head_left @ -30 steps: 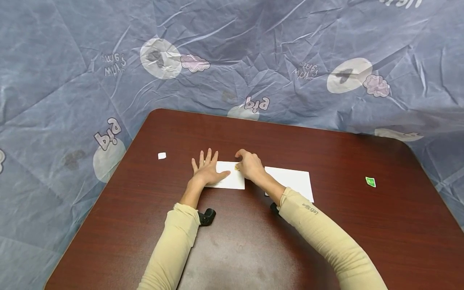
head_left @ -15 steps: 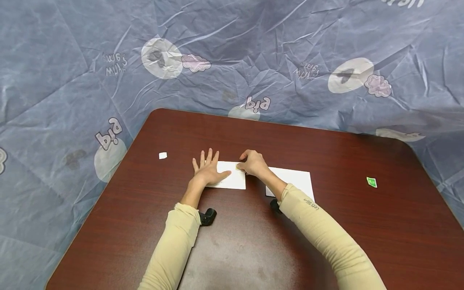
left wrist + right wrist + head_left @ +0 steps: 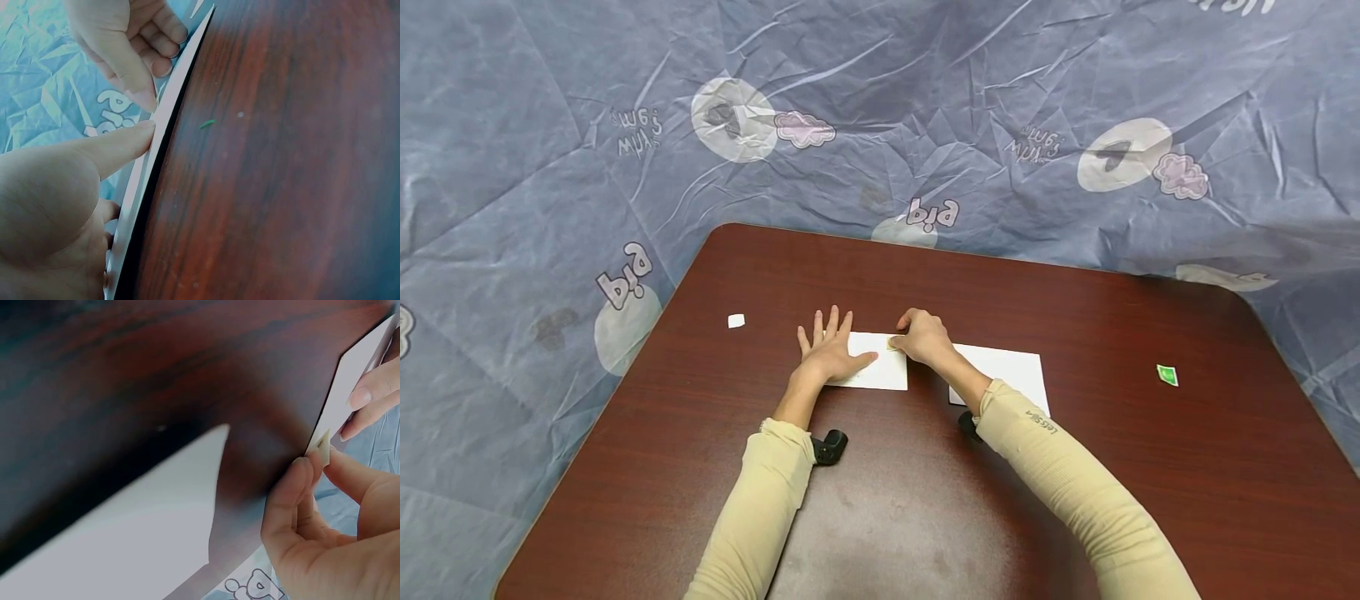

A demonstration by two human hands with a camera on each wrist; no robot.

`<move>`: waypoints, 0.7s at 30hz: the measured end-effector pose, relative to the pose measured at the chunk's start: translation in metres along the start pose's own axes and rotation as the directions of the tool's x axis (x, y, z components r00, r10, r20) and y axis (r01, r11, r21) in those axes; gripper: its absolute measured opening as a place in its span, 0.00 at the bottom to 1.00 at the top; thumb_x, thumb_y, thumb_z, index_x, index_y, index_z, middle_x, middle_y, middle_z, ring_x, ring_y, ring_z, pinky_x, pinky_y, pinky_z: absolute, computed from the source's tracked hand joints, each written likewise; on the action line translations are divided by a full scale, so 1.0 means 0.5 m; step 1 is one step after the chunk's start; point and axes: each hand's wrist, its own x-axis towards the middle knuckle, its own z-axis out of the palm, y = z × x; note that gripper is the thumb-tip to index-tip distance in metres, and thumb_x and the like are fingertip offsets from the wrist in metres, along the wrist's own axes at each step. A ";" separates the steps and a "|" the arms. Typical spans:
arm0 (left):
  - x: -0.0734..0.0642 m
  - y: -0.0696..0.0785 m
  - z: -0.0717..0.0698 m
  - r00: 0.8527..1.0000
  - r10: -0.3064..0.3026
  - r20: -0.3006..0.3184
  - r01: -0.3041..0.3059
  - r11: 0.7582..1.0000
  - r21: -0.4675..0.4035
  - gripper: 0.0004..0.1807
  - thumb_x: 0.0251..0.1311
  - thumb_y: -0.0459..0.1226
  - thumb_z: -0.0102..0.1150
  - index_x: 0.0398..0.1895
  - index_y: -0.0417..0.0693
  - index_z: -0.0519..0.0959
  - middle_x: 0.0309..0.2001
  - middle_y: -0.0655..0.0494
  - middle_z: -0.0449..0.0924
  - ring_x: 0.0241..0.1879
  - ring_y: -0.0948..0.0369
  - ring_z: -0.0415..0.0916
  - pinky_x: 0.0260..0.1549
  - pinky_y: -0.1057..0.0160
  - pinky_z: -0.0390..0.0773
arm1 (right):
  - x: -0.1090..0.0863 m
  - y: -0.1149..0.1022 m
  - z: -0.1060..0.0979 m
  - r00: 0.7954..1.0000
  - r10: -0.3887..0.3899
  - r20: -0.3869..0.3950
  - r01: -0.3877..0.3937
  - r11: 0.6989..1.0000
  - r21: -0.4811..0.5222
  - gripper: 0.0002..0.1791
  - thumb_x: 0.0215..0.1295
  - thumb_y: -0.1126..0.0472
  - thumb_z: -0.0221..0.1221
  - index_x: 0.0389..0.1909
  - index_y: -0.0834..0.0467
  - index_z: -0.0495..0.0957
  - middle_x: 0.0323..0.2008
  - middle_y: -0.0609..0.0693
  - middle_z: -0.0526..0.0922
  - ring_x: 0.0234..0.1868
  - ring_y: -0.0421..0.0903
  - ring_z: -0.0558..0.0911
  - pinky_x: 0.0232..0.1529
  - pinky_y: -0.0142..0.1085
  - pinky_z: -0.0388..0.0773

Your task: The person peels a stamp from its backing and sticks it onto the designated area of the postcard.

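Observation:
My left hand (image 3: 829,358) rests with spread fingers on a white paper rectangle (image 3: 880,375), probably an envelope, lying on the table. At its upper right corner my right hand (image 3: 927,340) pinches a small yellowish stamp (image 3: 324,449) with a serrated edge between thumb and fingers. The stamp touches or nearly touches the paper; how much of it lies flat cannot be told. In the left wrist view, my left thumb (image 3: 128,145) lies along the paper near the right hand's fingertips.
A second white paper rectangle (image 3: 1011,375) lies to the right, partly under my right forearm. A green stamp (image 3: 1167,375) is farther right on the brown table (image 3: 1075,500). At the left lies a small white piece (image 3: 736,321). A printed cloth (image 3: 880,108) hangs behind.
My right hand has shifted slightly to the right at the paper's corner, then held nearly still. The left hand has stayed in place on the paper.

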 end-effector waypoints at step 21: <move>-0.025 0.013 -0.016 1.000 0.022 -0.020 -0.023 1.000 -0.011 0.48 0.64 0.60 0.47 0.76 0.49 0.38 0.75 0.49 0.24 0.71 0.49 0.17 0.62 0.41 0.20 | -0.004 0.040 0.004 0.994 -0.106 0.013 0.105 0.952 -0.288 0.38 0.68 0.41 0.53 0.72 0.55 0.56 0.71 0.63 0.50 0.69 0.64 0.51 0.64 0.57 0.50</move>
